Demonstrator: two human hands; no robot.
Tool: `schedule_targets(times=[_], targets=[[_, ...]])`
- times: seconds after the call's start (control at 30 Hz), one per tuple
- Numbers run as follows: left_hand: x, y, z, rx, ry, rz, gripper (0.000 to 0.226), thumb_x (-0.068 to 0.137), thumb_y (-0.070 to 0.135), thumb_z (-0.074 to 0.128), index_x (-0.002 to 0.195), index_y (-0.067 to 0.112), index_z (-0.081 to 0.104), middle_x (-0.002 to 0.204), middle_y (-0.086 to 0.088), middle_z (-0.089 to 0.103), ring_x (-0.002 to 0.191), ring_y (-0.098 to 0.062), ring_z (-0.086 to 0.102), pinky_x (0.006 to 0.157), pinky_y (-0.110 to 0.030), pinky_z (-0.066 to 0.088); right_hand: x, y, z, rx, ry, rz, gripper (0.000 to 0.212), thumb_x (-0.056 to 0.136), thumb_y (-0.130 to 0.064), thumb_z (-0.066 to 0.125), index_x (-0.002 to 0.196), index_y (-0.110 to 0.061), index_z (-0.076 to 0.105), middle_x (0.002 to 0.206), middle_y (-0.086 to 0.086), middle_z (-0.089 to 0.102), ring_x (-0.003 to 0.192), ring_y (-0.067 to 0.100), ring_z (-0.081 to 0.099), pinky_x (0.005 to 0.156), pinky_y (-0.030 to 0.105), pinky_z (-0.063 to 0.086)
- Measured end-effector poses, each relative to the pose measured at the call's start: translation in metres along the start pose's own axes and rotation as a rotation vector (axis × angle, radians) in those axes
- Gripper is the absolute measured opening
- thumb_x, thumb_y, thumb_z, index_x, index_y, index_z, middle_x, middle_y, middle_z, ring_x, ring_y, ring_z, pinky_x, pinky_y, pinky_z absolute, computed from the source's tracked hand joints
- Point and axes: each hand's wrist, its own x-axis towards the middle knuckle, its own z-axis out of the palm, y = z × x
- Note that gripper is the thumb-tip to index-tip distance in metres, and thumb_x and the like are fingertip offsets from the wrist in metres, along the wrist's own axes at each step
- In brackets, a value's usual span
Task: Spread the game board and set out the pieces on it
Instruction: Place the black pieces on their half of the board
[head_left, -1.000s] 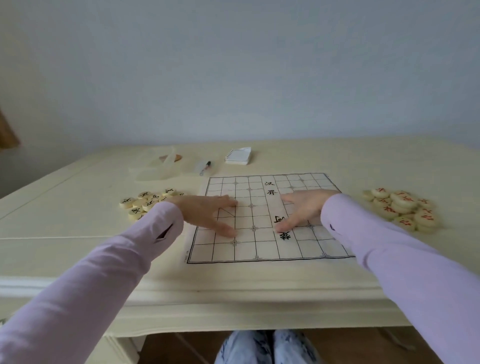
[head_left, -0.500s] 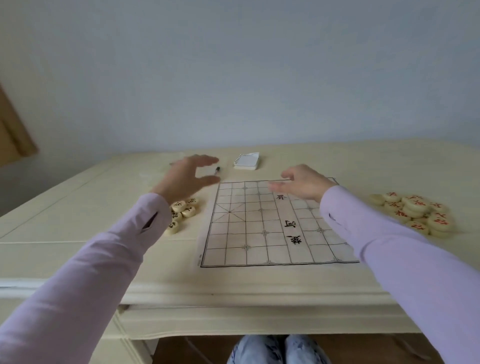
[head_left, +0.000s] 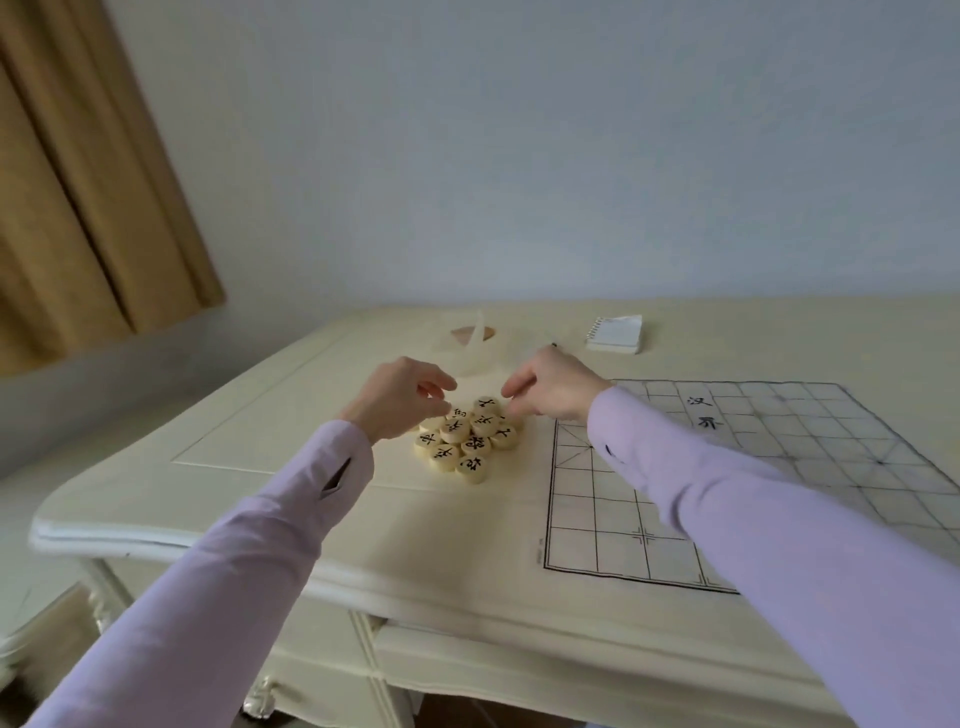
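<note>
The game board (head_left: 597, 499), a pale sheet with a black grid and characters, lies flat on the right part of the table. A pile of several cream round pieces with black characters (head_left: 462, 441) sits just left of the board. My left hand (head_left: 400, 400) hovers at the pile's far left edge, fingers loosely curled, with a gap between thumb and forefinger. My right hand (head_left: 556, 387) reaches across the board's corner to the pile's far right edge. Its curled fingertips come down by a piece there, and whether it grips one is hidden.
The cream table (head_left: 260, 441) has its front edge near me and its left corner close by. A clear plastic container (head_left: 470, 343) and a small notepad (head_left: 615, 335) lie beyond the pile. A tan curtain (head_left: 78, 182) hangs at the left.
Both hands left the board and moved left to the pile of black-marked pieces. My view turned left, so the red-marked pieces on the right are out of sight.
</note>
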Motion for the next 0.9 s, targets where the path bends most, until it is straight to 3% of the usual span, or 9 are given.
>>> schedule_targets(times=[0.2, 0.37, 0.53, 0.77, 0.9], targets=[[-0.001, -0.013, -0.003, 0.046, -0.146, -0.009, 0.031, 0.083, 0.030, 0.070, 0.113, 0.025, 0.067, 0.093, 0.009, 0.064, 0.094, -0.013, 0.061, 0.078, -0.021, 0.042, 0.012, -0.009, 0.021, -0.139, -0.049, -0.033, 0.057, 0.081, -0.027, 0.072, 0.134, -0.024, 0.052, 0.130, 0.007, 0.055, 0.120, 0.023, 0.051, 0.096, 0.026, 0.039], [-0.006, -0.014, 0.004, 0.082, -0.217, 0.026, 0.037, 0.080, 0.038, 0.071, 0.114, 0.024, 0.065, 0.090, 0.009, 0.060, 0.089, -0.011, 0.054, 0.080, -0.021, 0.041, 0.013, -0.009, 0.028, -0.220, -0.020, -0.090, 0.043, 0.080, -0.028, 0.073, 0.121, -0.023, 0.062, 0.100, -0.001, 0.049, 0.093, 0.014, 0.047, 0.079, 0.022, 0.036], [-0.009, -0.023, -0.001, -0.004, -0.220, 0.043, 0.032, 0.078, 0.031, 0.076, 0.107, 0.025, 0.066, 0.085, 0.014, 0.059, 0.081, -0.002, 0.051, 0.078, -0.019, 0.038, 0.015, -0.005, 0.029, -0.193, -0.050, -0.117, 0.042, 0.077, -0.027, 0.074, 0.117, -0.022, 0.062, 0.105, -0.002, 0.054, 0.093, 0.012, 0.049, 0.081, 0.022, 0.040], [-0.007, -0.032, -0.005, 0.066, -0.148, -0.073, 0.038, 0.075, 0.041, 0.075, 0.106, 0.021, 0.069, 0.092, 0.009, 0.063, 0.092, -0.011, 0.060, 0.076, -0.020, 0.043, 0.015, 0.000, 0.017, -0.136, -0.044, -0.079, 0.045, 0.075, -0.022, 0.078, 0.116, -0.018, 0.063, 0.101, -0.001, 0.058, 0.095, 0.013, 0.053, 0.082, 0.022, 0.039], [-0.006, -0.030, -0.007, 0.033, -0.150, -0.034, 0.036, 0.082, 0.035, 0.070, 0.115, 0.024, 0.064, 0.098, 0.008, 0.062, 0.098, -0.013, 0.058, 0.082, -0.022, 0.041, 0.015, 0.003, 0.012, -0.153, -0.066, -0.044, 0.042, 0.076, -0.022, 0.076, 0.116, -0.017, 0.064, 0.102, -0.001, 0.057, 0.096, 0.013, 0.053, 0.081, 0.021, 0.037]])
